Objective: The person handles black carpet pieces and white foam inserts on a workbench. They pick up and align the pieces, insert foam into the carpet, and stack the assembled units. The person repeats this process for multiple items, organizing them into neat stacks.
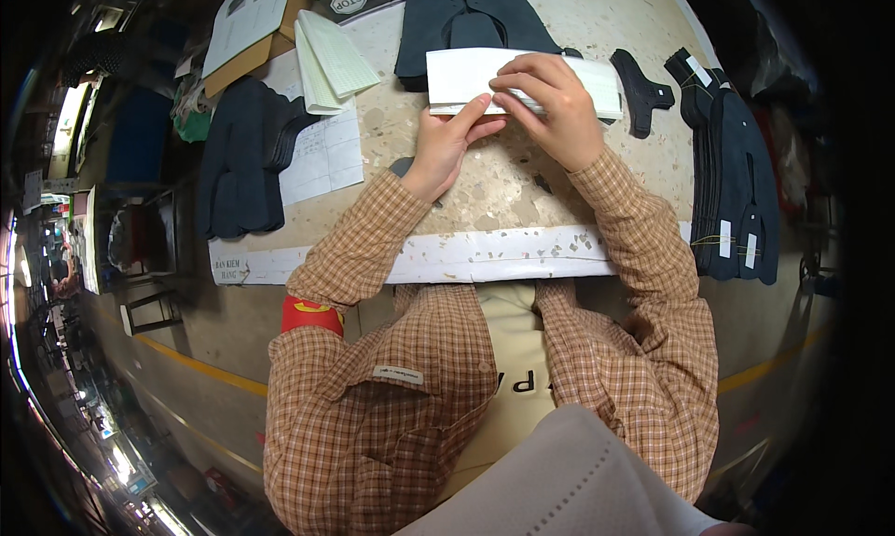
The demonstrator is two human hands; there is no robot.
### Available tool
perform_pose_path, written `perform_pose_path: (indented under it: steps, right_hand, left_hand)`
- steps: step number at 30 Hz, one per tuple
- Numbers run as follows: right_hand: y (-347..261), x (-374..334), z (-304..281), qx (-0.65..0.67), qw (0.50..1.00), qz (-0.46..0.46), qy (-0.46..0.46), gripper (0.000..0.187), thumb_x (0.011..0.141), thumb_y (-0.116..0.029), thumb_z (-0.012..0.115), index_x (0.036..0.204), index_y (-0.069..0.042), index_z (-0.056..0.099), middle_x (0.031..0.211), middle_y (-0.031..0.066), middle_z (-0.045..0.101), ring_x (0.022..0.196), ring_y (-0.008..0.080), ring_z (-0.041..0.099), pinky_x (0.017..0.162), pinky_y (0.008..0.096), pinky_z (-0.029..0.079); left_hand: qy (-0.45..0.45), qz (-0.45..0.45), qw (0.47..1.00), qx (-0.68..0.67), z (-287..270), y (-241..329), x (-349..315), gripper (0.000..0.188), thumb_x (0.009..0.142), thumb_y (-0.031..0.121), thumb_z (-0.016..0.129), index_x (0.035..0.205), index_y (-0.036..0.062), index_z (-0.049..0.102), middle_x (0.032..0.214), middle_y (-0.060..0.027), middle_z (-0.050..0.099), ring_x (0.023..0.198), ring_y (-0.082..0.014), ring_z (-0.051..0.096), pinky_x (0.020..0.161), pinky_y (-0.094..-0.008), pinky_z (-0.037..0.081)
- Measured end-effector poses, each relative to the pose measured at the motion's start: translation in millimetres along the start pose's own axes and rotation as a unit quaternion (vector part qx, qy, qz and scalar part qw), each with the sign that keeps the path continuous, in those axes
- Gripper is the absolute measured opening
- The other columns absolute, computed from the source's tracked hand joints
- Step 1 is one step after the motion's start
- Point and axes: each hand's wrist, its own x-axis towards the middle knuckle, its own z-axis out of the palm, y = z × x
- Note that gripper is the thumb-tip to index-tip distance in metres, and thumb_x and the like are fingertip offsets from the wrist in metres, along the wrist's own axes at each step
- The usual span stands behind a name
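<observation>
A folded white paper is held up between my two hands over the middle of the table. My left hand pinches its lower edge with thumb and fingers. From the right, my right hand has its bent fingers pressed on the paper's face. Just beyond lies a stack of dark fabric pieces with a slit in it, partly covered by the paper. A small T-shaped dark piece lies to the right of my right hand.
Dark fabric stacks lie at the left and, with white tags, at the right edge. Pale green folded papers, a written sheet and a cardboard box are at the back left. The table's white front edge is close to me.
</observation>
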Motion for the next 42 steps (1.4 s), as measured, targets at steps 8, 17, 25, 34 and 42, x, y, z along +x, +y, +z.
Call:
perform_pose_path:
  steps: [8, 17, 25, 34, 42]
  right_hand:
    - [2, -8, 9, 0.028, 0.999, 0.04, -0.004, 0.011, 0.081, -0.014, 0.072, 0.089, -0.006, 0.07, 0.09, 0.0058, 0.067, 0.087, 0.0237, 0.063, 0.077, 0.0337, 0.051]
    - [-4, -9, 9, 0.048, 0.997, 0.052, 0.015, 0.01, 0.079, -0.011, 0.073, 0.087, -0.006, 0.07, 0.089, 0.0059, 0.068, 0.085, 0.0242, 0.064, 0.076, 0.0331, 0.052]
    - [-8, -8, 9, 0.033, 0.997, 0.051, 0.036, 0.011, 0.078, -0.011, 0.074, 0.087, -0.005, 0.07, 0.09, 0.0057, 0.068, 0.088, 0.0237, 0.063, 0.077, 0.0332, 0.052]
    - [-11, -9, 9, 0.011, 0.998, 0.033, 0.058, 0.01, 0.076, -0.009, 0.075, 0.084, -0.005, 0.071, 0.088, 0.0049, 0.068, 0.085, 0.0221, 0.063, 0.075, 0.0326, 0.052]
    - [-12, -11, 11, 0.002, 0.998, 0.024, 0.064, 0.012, 0.075, -0.009, 0.076, 0.085, -0.006, 0.07, 0.088, 0.0038, 0.067, 0.086, 0.0214, 0.063, 0.075, 0.0324, 0.051]
  left_hand:
    - [-0.012, 0.007, 1.0, 0.009, -5, -3, 2, 0.023, 0.096, 0.009, 0.059, 0.117, -0.0012, 0.059, 0.109, -0.009, 0.065, 0.096, -0.0156, 0.066, 0.08, -0.0257, 0.06]
    - [-0.004, 0.028, 0.999, 0.02, -5, -6, 0, 0.023, 0.094, 0.008, 0.061, 0.115, -0.001, 0.061, 0.109, -0.0087, 0.066, 0.094, -0.0146, 0.066, 0.078, -0.0272, 0.06]
    - [-0.015, 0.061, 0.998, 0.027, -7, -8, 0, 0.021, 0.094, 0.009, 0.061, 0.112, -0.0023, 0.063, 0.108, -0.0091, 0.067, 0.094, -0.0143, 0.066, 0.078, -0.0272, 0.06]
    - [-0.012, 0.063, 0.997, 0.048, -6, -9, -2, 0.02, 0.096, 0.012, 0.059, 0.113, 0.0012, 0.063, 0.108, -0.0065, 0.067, 0.094, -0.0124, 0.066, 0.08, -0.0241, 0.058]
    - [0.001, 0.047, 0.998, 0.033, -5, -11, -3, 0.02, 0.096, 0.012, 0.06, 0.113, 0.0016, 0.064, 0.107, -0.0069, 0.067, 0.093, -0.0122, 0.066, 0.078, -0.0238, 0.058]
